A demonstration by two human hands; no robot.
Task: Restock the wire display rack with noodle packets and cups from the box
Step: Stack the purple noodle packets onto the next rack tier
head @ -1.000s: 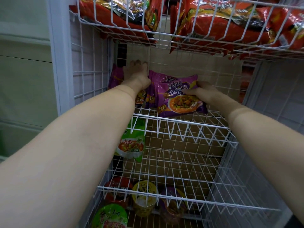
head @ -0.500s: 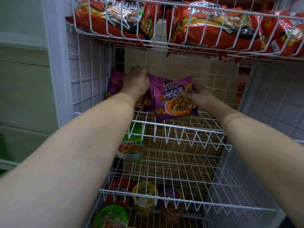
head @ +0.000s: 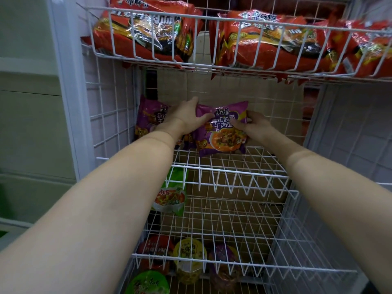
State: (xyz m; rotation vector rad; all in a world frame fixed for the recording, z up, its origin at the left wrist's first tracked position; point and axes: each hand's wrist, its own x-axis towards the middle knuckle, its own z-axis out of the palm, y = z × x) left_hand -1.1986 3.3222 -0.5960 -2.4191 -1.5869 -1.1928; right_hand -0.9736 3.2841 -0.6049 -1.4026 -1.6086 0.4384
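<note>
We grasp the purple noodle packet (head: 222,128) between both hands, left hand (head: 186,117) at its left edge, right hand (head: 253,126) at its right.

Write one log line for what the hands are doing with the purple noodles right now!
stage: placing | left hand: holds purple packet | right hand: holds same packet | place: middle wire shelf | above: red packets

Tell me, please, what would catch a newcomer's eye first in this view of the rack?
Probably the purple noodle packet on the middle wire shelf, held between the left hand and right hand. Next, the red noodle packets filling the top basket, and the noodle cups on the bottom shelf.
</note>
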